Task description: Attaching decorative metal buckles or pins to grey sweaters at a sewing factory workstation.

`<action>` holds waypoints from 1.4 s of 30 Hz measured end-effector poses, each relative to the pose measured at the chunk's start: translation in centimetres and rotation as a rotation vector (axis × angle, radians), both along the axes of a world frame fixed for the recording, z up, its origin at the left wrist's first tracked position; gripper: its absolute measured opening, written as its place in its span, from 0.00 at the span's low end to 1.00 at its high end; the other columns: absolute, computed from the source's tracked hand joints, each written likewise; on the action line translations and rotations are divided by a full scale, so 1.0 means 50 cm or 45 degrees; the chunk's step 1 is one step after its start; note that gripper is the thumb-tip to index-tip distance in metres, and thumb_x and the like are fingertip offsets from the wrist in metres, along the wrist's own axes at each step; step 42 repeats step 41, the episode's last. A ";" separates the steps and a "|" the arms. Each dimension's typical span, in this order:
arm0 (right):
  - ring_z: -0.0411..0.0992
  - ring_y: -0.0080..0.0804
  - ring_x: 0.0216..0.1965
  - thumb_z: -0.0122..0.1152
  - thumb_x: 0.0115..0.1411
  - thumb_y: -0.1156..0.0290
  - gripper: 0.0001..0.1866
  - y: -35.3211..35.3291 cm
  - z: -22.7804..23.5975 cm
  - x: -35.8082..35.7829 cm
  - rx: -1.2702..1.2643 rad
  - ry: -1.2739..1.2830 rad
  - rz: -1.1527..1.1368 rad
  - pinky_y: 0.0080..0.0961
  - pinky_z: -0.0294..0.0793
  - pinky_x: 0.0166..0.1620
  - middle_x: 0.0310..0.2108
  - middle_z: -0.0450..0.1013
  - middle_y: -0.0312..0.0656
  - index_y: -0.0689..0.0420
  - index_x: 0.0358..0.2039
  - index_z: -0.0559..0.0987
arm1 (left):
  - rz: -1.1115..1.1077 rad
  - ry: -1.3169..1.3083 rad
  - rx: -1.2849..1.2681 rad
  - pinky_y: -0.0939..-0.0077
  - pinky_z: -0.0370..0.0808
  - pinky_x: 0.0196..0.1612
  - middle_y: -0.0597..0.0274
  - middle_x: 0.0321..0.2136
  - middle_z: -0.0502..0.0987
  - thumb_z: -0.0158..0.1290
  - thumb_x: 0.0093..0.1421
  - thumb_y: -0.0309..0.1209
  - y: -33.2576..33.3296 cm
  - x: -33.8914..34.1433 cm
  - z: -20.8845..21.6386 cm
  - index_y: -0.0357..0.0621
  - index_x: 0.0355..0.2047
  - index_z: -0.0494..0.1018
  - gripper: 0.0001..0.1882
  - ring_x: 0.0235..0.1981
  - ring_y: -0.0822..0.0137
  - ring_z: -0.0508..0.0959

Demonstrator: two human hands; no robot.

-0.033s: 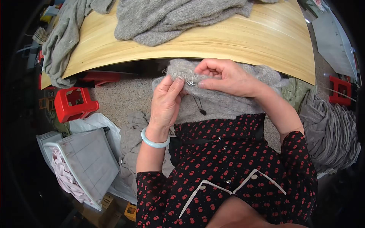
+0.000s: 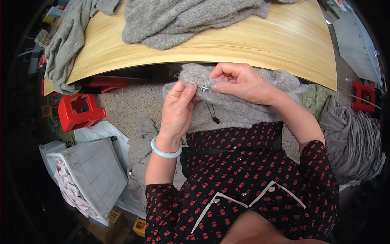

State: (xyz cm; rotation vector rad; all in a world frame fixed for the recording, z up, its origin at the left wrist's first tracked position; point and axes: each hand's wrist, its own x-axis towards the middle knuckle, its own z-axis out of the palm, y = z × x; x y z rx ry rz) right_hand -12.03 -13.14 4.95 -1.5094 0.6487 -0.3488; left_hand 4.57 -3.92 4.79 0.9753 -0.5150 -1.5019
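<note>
A fuzzy grey knitted garment [image 2: 239, 114] lies across my lap, bunched up toward the table edge. My left hand [image 2: 177, 106] pinches its folded edge between thumb and fingers, right beside a small shiny silver ornament [image 2: 204, 88]. From the knit below hangs a small black tag [image 2: 215, 120] on a thin dark cord. On the ornament's other side is my right hand [image 2: 243, 84], its fingers curled and the thumb close to them against the fabric. Whatever sits between those fingertips is too small to tell. Pale loose threads show on the knit above the ornament.
A wooden table [image 2: 292, 40] curves ahead, with more grey knits [image 2: 183, 24] on it. At left stand a red stool [image 2: 81, 112] and a tilted pale plastic bin [image 2: 95, 175] holding pink cloth. Grey fabric [image 2: 351, 142] is piled at right, near another red stool [image 2: 362, 96].
</note>
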 end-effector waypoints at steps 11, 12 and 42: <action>0.64 0.12 0.29 0.55 0.55 0.73 0.07 0.017 0.009 0.023 -0.060 -0.114 -0.277 0.12 0.65 0.33 0.27 0.69 0.30 0.62 0.33 0.73 | 0.045 -0.025 0.027 0.83 0.69 0.40 0.63 0.35 0.74 0.52 0.52 0.19 -0.006 -0.035 0.000 0.39 0.39 0.67 0.13 0.35 0.76 0.73; 0.64 0.12 0.29 0.55 0.55 0.74 0.07 0.013 0.010 0.024 0.182 -0.198 -0.265 0.12 0.65 0.34 0.27 0.69 0.30 0.62 0.33 0.73 | 0.042 -0.026 0.024 0.83 0.69 0.40 0.63 0.35 0.74 0.52 0.52 0.19 -0.006 -0.033 0.002 0.39 0.39 0.67 0.13 0.35 0.76 0.73; 0.65 0.24 0.47 0.56 0.53 0.72 0.18 -0.049 0.098 0.095 0.544 -0.496 0.077 0.22 0.58 0.53 0.43 0.70 0.37 0.61 0.45 0.72 | 0.165 -0.185 -0.272 0.80 0.69 0.40 0.59 0.35 0.74 0.47 0.57 0.24 -0.025 0.082 0.125 0.34 0.41 0.68 0.11 0.34 0.73 0.72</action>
